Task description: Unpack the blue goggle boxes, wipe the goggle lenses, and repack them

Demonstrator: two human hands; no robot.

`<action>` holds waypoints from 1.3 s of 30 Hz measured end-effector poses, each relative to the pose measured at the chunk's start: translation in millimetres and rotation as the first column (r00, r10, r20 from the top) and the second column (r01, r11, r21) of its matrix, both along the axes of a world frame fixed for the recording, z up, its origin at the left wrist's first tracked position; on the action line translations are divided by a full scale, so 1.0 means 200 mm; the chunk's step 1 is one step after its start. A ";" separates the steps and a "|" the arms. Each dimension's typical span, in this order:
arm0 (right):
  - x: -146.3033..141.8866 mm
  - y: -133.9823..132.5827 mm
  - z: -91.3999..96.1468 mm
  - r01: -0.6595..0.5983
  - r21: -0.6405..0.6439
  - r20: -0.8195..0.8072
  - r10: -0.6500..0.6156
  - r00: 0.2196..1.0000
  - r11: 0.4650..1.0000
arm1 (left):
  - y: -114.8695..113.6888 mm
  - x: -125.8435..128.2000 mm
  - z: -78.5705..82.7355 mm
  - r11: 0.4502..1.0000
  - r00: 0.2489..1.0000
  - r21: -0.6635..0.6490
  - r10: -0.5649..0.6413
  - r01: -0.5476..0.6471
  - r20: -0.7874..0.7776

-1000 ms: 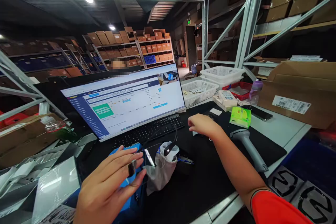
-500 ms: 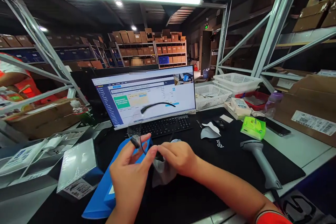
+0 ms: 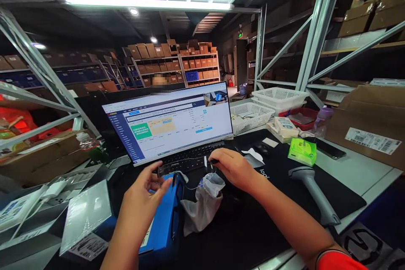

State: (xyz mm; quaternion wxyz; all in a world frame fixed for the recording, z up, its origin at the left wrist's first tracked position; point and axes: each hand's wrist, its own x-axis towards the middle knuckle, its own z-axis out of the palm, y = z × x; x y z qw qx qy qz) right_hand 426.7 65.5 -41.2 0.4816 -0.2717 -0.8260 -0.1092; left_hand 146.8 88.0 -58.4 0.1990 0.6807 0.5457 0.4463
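Clear, thin-rimmed glasses with dark arms (image 3: pixel 184 176) hang between the two hands, in front of the black rectangular keyboard (image 3: pixel 194 163). The right hand (image 3: pixel 233 169) is pinched on one dark end of them; the left hand (image 3: pixel 144 190) has thumb and fingers apart beside the other end, and I cannot tell whether they grip it.

Bare fingertips could smear the lenses, and so one-sided a pinch could let the glasses tip onto the blue cardboard box (image 3: pixel 163 225) just below the left hand. A slender arm might bend if it snagged on the soft grey fabric pouch (image 3: pixel 205 206), which slumps between the hands, nearer the person.

Counted: one pair of glasses, one pouch, one blue box; right of the right hand, one bright green packet (image 3: pixel 302 152) and one grey handheld scanner (image 3: pixel 313 190) (its handle angles back toward the person).
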 end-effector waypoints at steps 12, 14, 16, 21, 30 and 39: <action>0.01 -0.06 0.04 -0.089 -0.068 0.012 0.090 0.996 0.994 | -0.09 -0.01 0.07 0.981 0.982 0.048 0.187 -0.186 -0.035; 0.00 -0.08 0.05 -0.096 -0.072 0.033 0.098 0.995 0.993 | -0.09 -0.02 0.07 0.976 0.976 0.045 0.215 -0.213 -0.043; -0.01 -0.11 0.06 -0.092 -0.068 0.059 0.096 0.994 0.993 | -0.08 -0.01 0.07 0.976 0.974 0.027 0.219 -0.218 -0.052; -0.02 -0.16 0.09 -0.071 -0.016 0.091 0.072 0.993 0.997 | -0.04 0.02 0.05 0.981 0.981 0.060 0.187 -0.183 -0.058; 0.00 -0.19 0.10 -0.067 -0.036 0.085 0.070 0.994 0.997 | -0.04 0.02 0.06 0.988 0.989 0.110 0.119 -0.109 -0.086; 0.01 -0.18 0.09 -0.018 -0.045 0.056 0.020 0.998 0.999 | -0.04 -0.04 0.06 0.996 0.975 0.038 0.087 -0.081 -0.202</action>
